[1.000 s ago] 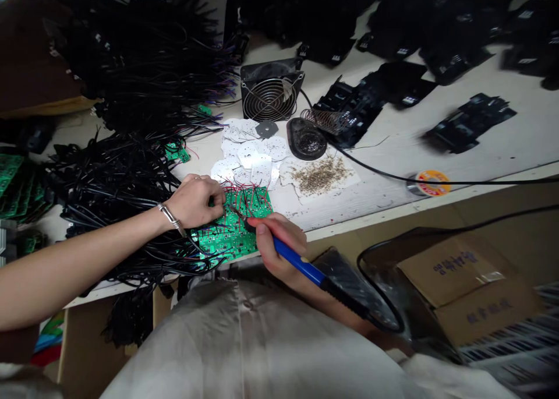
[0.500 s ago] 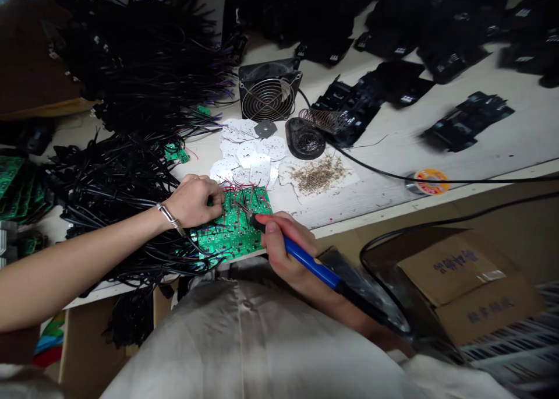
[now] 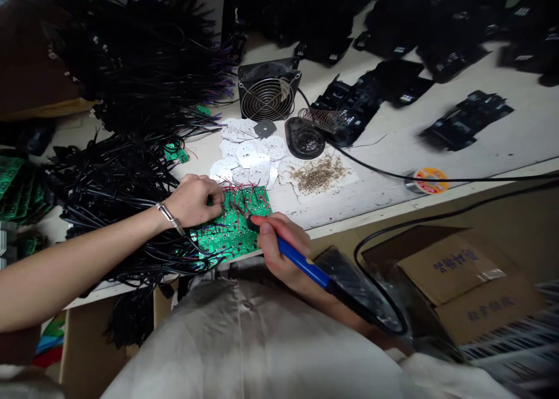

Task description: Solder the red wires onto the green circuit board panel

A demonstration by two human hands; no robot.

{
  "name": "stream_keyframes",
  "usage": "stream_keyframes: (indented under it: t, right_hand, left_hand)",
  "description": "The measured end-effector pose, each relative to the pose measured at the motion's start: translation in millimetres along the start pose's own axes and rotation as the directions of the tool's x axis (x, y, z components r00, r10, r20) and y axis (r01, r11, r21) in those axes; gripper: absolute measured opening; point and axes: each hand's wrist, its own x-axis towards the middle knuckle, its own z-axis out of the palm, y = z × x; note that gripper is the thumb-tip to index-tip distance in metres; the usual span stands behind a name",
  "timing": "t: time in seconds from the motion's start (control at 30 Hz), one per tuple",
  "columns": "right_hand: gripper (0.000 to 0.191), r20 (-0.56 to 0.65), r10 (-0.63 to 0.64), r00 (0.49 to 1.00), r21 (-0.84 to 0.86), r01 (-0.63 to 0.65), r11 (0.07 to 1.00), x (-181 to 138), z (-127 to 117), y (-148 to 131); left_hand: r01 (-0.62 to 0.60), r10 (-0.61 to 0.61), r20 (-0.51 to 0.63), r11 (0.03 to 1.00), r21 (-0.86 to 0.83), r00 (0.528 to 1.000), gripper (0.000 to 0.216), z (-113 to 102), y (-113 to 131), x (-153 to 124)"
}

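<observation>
A green circuit board panel (image 3: 244,242) lies near the table's front edge, with thin red and dark wires standing up from it. My right hand (image 3: 283,247) grips a soldering iron (image 3: 303,260) by its blue and red handle. The iron's metal tip is over the upper middle of the panel; whether it touches a joint cannot be made out. At the panel's upper left rests my left hand (image 3: 195,202), its fingers curled together in a pinch. What they hold is hidden. Black cables (image 3: 144,244) run under that wrist to the panel.
White round boards (image 3: 248,154) lie behind the panel, near a small fan (image 3: 268,96). To their right are an iron stand (image 3: 305,138) with a coil, brown crumbs on paper (image 3: 321,175) and a solder reel (image 3: 430,180). Black housings (image 3: 467,119) stand at the right. Below are cardboard boxes (image 3: 454,271).
My right hand and the soldering iron have shifted slightly left, the tip moving across the panel toward my left hand. The iron's cord has swung left too. My left hand has stayed put.
</observation>
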Motion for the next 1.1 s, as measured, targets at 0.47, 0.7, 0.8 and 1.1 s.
stream_keyframes:
  t: [0.47,0.7,0.8,1.1]
  right_hand:
    - [0.017,0.039,0.162,0.986,0.042,-0.163,0.986,-5,-8,0]
    - [0.017,0.059,0.174,0.983,0.048,-0.177,0.983,-5,-10,-3]
    - [0.017,0.055,0.179,0.982,0.053,-0.182,0.982,-4,-9,-4]
    - [0.018,0.058,0.163,0.985,0.064,-0.167,0.984,-3,-9,-4]
  left_hand:
    - [-0.005,0.005,-0.007,1.0,0.022,1.0,0.014,-1,1,0]
    - [-0.006,0.006,0.008,1.0,-0.007,1.0,0.013,-2,0,1]
    - [-0.028,0.029,0.028,0.999,-0.04,0.999,0.013,-4,-2,2]
    - [-0.031,0.03,0.112,0.999,0.008,0.993,0.015,-10,0,9]
